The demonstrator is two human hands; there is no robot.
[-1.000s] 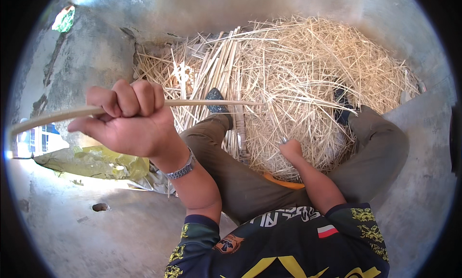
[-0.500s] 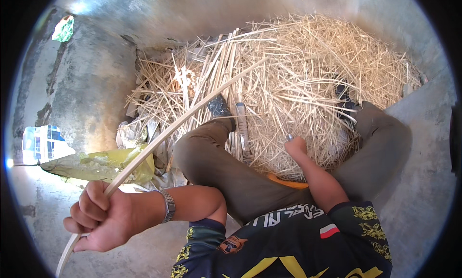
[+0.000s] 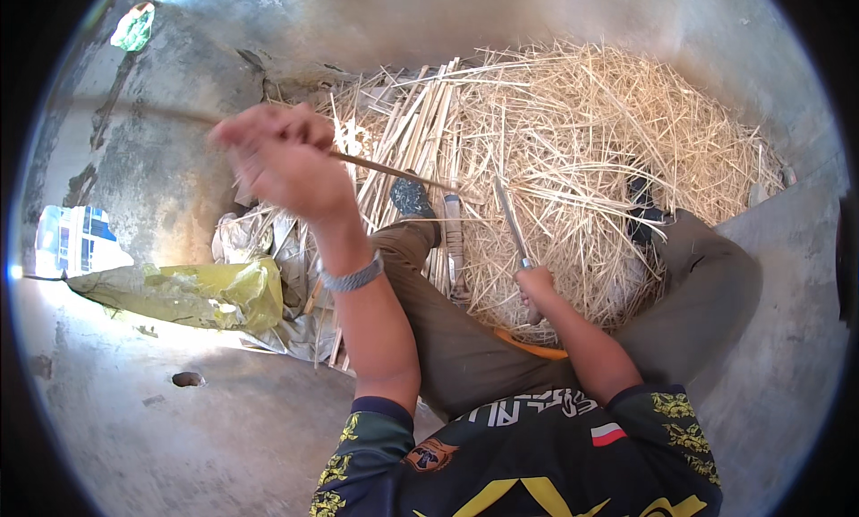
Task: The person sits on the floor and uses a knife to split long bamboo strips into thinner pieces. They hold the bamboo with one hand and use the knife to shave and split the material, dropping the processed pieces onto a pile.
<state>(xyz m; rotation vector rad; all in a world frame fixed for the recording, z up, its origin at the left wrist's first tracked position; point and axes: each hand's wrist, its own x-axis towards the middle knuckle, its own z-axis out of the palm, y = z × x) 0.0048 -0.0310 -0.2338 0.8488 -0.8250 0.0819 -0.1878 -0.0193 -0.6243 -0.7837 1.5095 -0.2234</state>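
Observation:
My left hand (image 3: 286, 164), blurred by motion, is raised over the far left side with its fingers closed round a long thin strip that looks like split bamboo (image 3: 394, 171). One end of the strip runs down to the right toward the straw; the other trails off blurred to the left. Between my knees, my right hand (image 3: 537, 289) grips the handle of a knife (image 3: 511, 215). Its narrow blade points away from me over the straw, its tip close to the strip's right end. Whether blade and strip touch, I cannot tell.
A big heap of straw-like shavings (image 3: 608, 114) fills the far right and middle. Pale split strips (image 3: 420, 114) lie left of it, beside a long object with a wrapped section (image 3: 454, 235). A yellow translucent sack (image 3: 237, 293) lies at left; concrete walls (image 3: 537, 12) surround me.
My left hand has swung up and away from the lower left, carrying the strip, which now slants down to the right. In my right hand, the knife's blade has come into plain sight.

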